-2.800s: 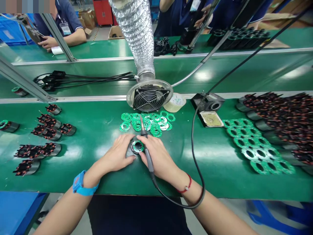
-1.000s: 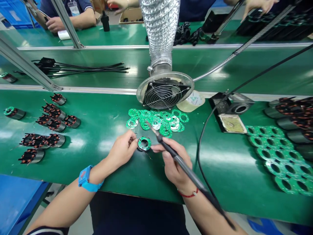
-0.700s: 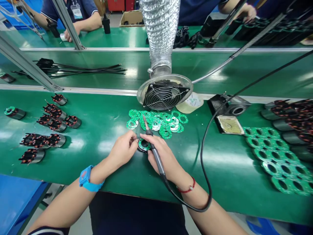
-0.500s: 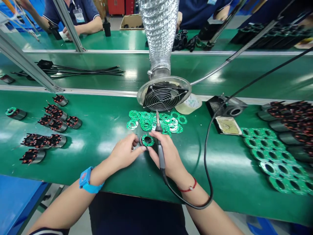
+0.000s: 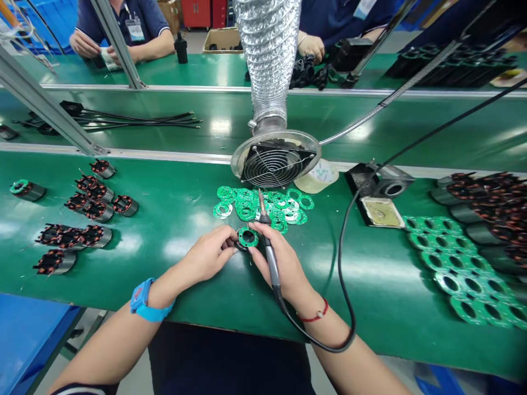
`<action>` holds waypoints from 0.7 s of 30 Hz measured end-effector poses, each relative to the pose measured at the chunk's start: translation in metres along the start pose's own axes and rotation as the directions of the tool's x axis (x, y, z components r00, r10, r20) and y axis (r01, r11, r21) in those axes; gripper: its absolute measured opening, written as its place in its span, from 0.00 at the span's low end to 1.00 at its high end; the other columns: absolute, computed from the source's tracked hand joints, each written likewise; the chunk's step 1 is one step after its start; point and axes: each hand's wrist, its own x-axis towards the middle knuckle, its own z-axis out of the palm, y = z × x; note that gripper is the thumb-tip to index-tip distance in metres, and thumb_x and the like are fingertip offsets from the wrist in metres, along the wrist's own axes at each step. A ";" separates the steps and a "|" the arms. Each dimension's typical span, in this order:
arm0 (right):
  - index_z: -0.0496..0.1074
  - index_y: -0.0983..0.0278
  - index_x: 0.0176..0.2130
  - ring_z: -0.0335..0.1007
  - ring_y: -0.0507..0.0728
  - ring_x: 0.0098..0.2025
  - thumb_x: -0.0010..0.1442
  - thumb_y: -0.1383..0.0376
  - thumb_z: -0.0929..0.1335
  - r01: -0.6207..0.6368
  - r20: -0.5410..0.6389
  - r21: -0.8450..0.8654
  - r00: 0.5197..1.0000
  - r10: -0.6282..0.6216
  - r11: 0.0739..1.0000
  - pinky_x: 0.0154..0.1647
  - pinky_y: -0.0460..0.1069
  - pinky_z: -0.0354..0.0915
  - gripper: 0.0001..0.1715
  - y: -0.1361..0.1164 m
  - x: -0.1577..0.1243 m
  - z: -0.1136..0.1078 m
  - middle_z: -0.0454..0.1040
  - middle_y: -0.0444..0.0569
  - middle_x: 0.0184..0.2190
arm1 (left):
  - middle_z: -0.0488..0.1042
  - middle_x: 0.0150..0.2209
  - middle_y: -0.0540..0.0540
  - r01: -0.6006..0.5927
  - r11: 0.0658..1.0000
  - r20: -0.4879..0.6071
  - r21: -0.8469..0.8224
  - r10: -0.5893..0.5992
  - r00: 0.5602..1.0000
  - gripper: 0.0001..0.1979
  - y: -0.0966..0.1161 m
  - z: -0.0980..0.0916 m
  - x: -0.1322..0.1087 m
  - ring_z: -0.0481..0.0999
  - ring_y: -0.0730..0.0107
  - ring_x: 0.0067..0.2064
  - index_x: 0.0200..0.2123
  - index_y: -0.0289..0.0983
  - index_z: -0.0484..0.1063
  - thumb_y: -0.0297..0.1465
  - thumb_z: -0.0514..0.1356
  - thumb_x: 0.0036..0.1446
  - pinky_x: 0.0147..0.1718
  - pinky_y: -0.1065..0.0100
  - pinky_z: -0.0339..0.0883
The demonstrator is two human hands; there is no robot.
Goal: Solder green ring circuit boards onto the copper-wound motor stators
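In front of my body, a motor stator [image 5: 238, 245] with a green ring-shaped circuit board [image 5: 248, 246] on its upper face is held just above the bench. My left hand [image 5: 208, 253] grips the stator's left side between thumb and curled fingers. A soldering iron [image 5: 272, 264] rests in my right hand [image 5: 288, 266], its tip pointing up and away, apart from the board. The right thumb and forefinger touch the board's right edge. Just beyond lies a heap of loose green ring boards [image 5: 246, 210]. Most of the stator is hidden by the board and fingers.
A fume extractor fan [image 5: 272, 164] hangs over the heap. Wound stators [image 5: 96, 236] stand at left, more [image 5: 473, 211] at right beside rows of ring boards [image 5: 457, 260]. An iron stand [image 5: 362, 181] with a sponge [image 5: 382, 212] is right; the iron's cable [image 5: 341, 263] loops nearby. Co-workers sit opposite.
My left fingers have closed in around the stator, and the board has tilted slightly. The soldering iron has shifted a little left. Across the bench, a co-worker's raised hand has come down.
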 end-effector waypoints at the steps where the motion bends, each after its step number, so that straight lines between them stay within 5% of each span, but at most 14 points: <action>1: 0.58 0.59 0.58 0.69 0.61 0.51 0.61 0.68 0.65 0.005 0.004 -0.004 1.000 -0.005 1.000 0.52 0.59 0.67 0.26 0.000 0.000 -0.001 0.71 0.53 0.51 | 0.70 0.32 0.50 0.010 0.999 -0.018 -0.037 -0.011 1.000 0.02 0.000 -0.001 0.001 0.68 0.71 0.33 0.34 0.37 0.66 0.26 0.55 0.56 0.33 0.70 0.61; 6: 0.59 0.60 0.58 0.69 0.61 0.49 0.60 0.67 0.65 0.091 0.066 -0.046 0.994 -0.087 0.995 0.48 0.59 0.69 0.27 -0.008 0.000 -0.003 0.73 0.55 0.49 | 0.68 0.26 0.52 0.103 0.944 -0.024 -0.314 -0.117 0.993 0.04 -0.004 -0.001 0.005 0.65 0.75 0.28 0.30 0.36 0.66 0.30 0.57 0.54 0.28 0.73 0.60; 12: 0.54 0.59 0.60 0.62 0.60 0.58 0.59 0.71 0.63 0.271 0.068 -0.042 0.961 -0.268 0.962 0.54 0.60 0.63 0.31 -0.019 0.002 -0.002 0.71 0.53 0.53 | 0.67 0.25 0.52 0.153 0.872 0.009 -0.464 -0.169 0.986 0.07 -0.007 0.002 0.008 0.64 0.77 0.27 0.28 0.35 0.66 0.32 0.60 0.51 0.27 0.74 0.58; 21: 0.63 0.61 0.53 0.71 0.58 0.41 0.61 0.73 0.63 0.225 -0.014 -0.067 0.974 -0.227 0.972 0.43 0.56 0.66 0.21 -0.020 0.003 -0.003 0.77 0.51 0.41 | 0.64 0.24 0.54 0.164 0.886 -0.039 -0.434 -0.201 0.979 0.04 -0.006 0.004 0.008 0.64 0.76 0.26 0.28 0.35 0.65 0.30 0.55 0.52 0.26 0.72 0.58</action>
